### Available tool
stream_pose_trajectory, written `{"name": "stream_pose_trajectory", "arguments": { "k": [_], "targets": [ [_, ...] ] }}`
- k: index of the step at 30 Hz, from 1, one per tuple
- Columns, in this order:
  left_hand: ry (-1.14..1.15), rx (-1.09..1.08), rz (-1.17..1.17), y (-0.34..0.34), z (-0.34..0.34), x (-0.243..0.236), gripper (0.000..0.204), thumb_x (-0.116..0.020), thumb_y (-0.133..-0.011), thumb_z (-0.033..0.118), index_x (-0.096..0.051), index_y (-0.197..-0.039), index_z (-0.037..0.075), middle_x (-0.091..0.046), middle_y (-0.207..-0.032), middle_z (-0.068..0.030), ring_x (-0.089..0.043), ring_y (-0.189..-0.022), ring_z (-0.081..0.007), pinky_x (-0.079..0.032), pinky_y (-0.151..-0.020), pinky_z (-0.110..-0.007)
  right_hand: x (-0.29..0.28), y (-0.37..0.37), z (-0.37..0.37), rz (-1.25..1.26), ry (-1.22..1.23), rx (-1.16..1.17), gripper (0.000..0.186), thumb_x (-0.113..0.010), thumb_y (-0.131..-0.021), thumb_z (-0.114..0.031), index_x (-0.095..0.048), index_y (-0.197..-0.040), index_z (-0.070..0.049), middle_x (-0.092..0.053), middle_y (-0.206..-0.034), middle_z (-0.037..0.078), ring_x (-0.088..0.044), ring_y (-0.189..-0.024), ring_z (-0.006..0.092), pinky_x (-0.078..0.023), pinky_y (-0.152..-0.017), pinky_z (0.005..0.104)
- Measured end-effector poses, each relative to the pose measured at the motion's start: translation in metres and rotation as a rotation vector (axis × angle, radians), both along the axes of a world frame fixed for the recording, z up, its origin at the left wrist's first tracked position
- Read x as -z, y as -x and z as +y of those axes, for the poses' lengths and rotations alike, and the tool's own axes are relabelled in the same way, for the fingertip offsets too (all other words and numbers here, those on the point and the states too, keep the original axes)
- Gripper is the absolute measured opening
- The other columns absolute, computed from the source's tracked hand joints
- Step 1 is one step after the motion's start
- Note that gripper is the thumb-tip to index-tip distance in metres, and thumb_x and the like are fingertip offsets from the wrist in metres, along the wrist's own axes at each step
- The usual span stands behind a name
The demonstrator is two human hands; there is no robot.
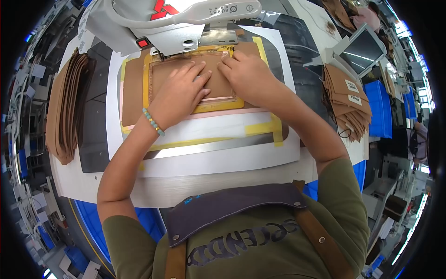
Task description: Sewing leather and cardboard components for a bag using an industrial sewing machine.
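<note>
Inside the yellow rectangular frame (218, 106), the flat brown sheet (214, 88) is best kept smooth under the spread left hand (180, 90) and, at far right, the curled right hand (248, 75), its grip unclear.

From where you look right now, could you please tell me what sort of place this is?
Probably a sewing workshop or factory: what looks like a white sewing machine reaches over a yellow frame, with stacks of brown pieces to either side.
</note>
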State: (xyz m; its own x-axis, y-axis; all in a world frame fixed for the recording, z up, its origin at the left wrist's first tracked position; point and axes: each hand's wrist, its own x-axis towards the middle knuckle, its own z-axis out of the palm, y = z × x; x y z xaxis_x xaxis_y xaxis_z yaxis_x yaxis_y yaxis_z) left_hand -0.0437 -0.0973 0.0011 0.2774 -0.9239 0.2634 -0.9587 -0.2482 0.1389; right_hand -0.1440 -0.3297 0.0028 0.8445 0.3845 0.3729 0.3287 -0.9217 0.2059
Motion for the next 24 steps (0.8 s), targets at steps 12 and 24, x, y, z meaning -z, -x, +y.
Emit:
{"name": "stream_pose_trajectory", "arguments": {
  "k": [12,24],
  "targets": [
    [0.05,0.003,0.034,-0.004,0.011,0.006,0.045,-0.066,-0.104,0.022,-0.062,-0.142,0.0,-0.059,-0.15,-0.0181,-0.054,-0.14,-0.0379,-0.044,-0.116,-0.048,0.006,-0.015,0.031,0.099,0.04,0.035,0.035,-0.072,-0.082,-0.017,-0.075,-0.114,-0.004,-0.073,-0.119,0.008,-0.066,-0.107,0.0232,-0.056,-0.075,0.0351],
    [0.072,-0.052,0.013,-0.013,0.023,0.012,0.041,-0.064,-0.103,0.019,-0.063,-0.139,0.001,-0.061,-0.148,-0.0157,-0.055,-0.136,-0.0351,-0.044,-0.115,-0.047,0.01,-0.017,0.034,-0.023,-0.075,-0.113,0.029,-0.073,-0.09,-0.024,-0.075,-0.111,-0.004,-0.073,-0.115,0.006,-0.066,-0.106,0.0214,-0.055,-0.079,0.0337]
  ]
}}
